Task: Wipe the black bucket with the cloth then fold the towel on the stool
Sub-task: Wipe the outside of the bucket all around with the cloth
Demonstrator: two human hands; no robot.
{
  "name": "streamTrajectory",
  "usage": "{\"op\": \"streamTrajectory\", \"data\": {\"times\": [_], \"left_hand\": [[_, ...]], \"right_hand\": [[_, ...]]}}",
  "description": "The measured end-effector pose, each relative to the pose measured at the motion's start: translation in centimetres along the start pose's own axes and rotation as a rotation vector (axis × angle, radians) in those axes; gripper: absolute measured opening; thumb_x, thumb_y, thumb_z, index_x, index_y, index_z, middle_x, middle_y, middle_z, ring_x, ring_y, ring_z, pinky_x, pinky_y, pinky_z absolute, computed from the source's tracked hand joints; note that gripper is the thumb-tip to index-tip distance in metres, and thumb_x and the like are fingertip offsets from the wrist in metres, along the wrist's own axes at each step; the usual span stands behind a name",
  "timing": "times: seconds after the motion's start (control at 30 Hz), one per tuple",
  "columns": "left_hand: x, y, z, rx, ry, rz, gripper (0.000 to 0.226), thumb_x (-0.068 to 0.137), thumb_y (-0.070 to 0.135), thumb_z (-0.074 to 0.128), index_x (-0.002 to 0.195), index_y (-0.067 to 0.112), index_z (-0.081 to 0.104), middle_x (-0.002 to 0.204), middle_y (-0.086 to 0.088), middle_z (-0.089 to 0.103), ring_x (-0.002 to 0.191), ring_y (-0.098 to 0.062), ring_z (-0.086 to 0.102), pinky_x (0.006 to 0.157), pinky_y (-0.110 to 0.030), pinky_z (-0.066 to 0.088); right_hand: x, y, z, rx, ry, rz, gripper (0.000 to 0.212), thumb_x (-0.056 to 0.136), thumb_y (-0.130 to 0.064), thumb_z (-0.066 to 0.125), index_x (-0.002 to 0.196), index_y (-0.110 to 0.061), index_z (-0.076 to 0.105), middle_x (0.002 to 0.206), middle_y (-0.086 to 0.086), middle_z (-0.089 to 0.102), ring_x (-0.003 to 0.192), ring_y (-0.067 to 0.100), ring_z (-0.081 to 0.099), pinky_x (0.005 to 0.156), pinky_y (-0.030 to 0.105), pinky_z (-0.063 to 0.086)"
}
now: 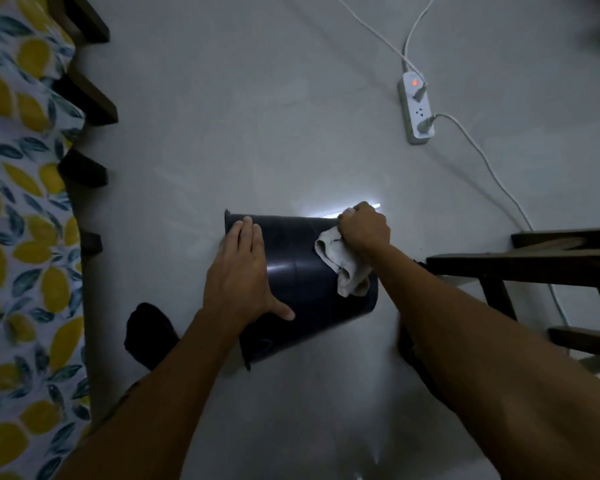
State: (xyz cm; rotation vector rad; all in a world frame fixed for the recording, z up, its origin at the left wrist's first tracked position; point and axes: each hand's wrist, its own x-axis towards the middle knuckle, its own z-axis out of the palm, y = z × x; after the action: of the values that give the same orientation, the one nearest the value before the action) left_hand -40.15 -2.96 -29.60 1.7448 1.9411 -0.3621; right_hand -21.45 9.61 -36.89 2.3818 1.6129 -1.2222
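Note:
The black bucket (302, 271) lies on its side on the pale floor in the middle of the view, its wide rim toward the left. My left hand (241, 271) rests flat on the bucket's left part, fingers spread, steadying it. My right hand (364, 228) is closed on a crumpled off-white cloth (343, 263) and presses it against the bucket's upper right side. A dark wooden stool (520, 263) stands at the right edge. No towel shows on the part of it in view.
A bed with a lemon-print sheet (21, 202) and dark wooden frame slats (84, 171) runs down the left side. A white power strip (415, 110) with cables lies on the floor at the upper right. A dark foot (149, 334) sits left of the bucket.

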Motion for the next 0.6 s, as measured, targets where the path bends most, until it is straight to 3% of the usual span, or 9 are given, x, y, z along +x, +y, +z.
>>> {"op": "streamTrajectory", "data": {"times": [0.17, 0.27, 0.33, 0.4, 0.5, 0.53, 0.6], "left_hand": [[-0.5, 0.4, -1.0, 0.015, 0.077, 0.020, 0.155, 0.046, 0.086, 0.072, 0.157, 0.004, 0.000, 0.166, -0.014, -0.003, 0.153, -0.029, -0.002, 0.124, -0.044, 0.011], [-0.5, 0.2, -1.7, -0.036, 0.211, 0.008, 0.125, 0.067, 0.070, 0.074, 0.155, 0.004, 0.017, 0.166, -0.012, 0.010, 0.153, -0.026, 0.008, 0.123, -0.041, 0.020], [-1.1, 0.1, -1.8, -0.057, 0.314, 0.023, 0.099, 0.074, 0.056, 0.078, 0.148, 0.004, 0.038, 0.161, -0.014, 0.029, 0.148, -0.028, 0.026, 0.117, -0.042, 0.034], [-2.3, 0.4, -1.3, -0.009, 0.405, 0.022, 0.076, 0.075, 0.048, 0.082, 0.133, 0.006, 0.056, 0.141, -0.016, 0.055, 0.128, -0.030, 0.052, 0.099, -0.041, 0.050], [-4.1, 1.7, -1.0, 0.047, 0.454, -0.022, 0.061, 0.078, 0.048, 0.079, 0.124, 0.012, 0.063, 0.100, -0.008, 0.073, 0.086, -0.024, 0.067, 0.072, -0.035, 0.047], [-4.4, 2.1, -1.1, 0.055, 0.448, -0.020, 0.064, 0.077, 0.049, 0.079, 0.126, 0.012, 0.062, 0.096, -0.007, 0.073, 0.082, -0.023, 0.067, 0.070, -0.035, 0.045], [-4.7, 2.5, -1.3, 0.089, 0.389, -0.024, 0.081, 0.071, 0.055, 0.081, 0.134, 0.012, 0.054, 0.109, -0.009, 0.067, 0.091, -0.025, 0.062, 0.073, -0.036, 0.044]], "right_hand": [[-0.9, 0.4, -0.7, 0.120, 0.135, -0.063, 0.031, 0.108, -0.026, 0.039, 0.120, -0.012, 0.064, 0.110, 0.007, 0.067, 0.094, 0.022, 0.056, 0.079, 0.030, 0.036], [-2.2, 0.1, -1.5, 0.249, 0.216, -0.123, 0.032, 0.111, -0.029, 0.035, 0.124, -0.014, 0.061, 0.101, 0.000, 0.060, 0.090, 0.017, 0.051, 0.078, 0.028, 0.036], [-3.2, 0.5, -1.4, 0.292, 0.227, -0.164, 0.032, 0.111, -0.030, 0.034, 0.126, -0.016, 0.059, 0.101, 0.001, 0.062, 0.092, 0.020, 0.056, 0.078, 0.029, 0.038], [-4.4, 1.5, -0.9, 0.296, 0.220, -0.173, 0.031, 0.111, -0.027, 0.034, 0.128, -0.016, 0.058, 0.105, 0.004, 0.066, 0.095, 0.023, 0.060, 0.079, 0.030, 0.041], [-7.4, 3.8, -0.3, 0.239, 0.251, -0.173, 0.032, 0.110, -0.022, 0.036, 0.134, -0.018, 0.055, 0.121, 0.010, 0.067, 0.111, 0.031, 0.064, 0.086, 0.031, 0.045], [-8.9, 4.6, -0.1, 0.224, 0.254, -0.212, 0.035, 0.108, -0.020, 0.037, 0.140, -0.019, 0.053, 0.130, 0.011, 0.064, 0.117, 0.031, 0.062, 0.090, 0.030, 0.044], [-12.5, 6.3, 1.0, 0.211, 0.175, -0.328, 0.048, 0.105, -0.019, 0.038, 0.152, -0.024, 0.043, 0.150, 0.008, 0.050, 0.134, 0.026, 0.050, 0.102, 0.027, 0.038]]}}
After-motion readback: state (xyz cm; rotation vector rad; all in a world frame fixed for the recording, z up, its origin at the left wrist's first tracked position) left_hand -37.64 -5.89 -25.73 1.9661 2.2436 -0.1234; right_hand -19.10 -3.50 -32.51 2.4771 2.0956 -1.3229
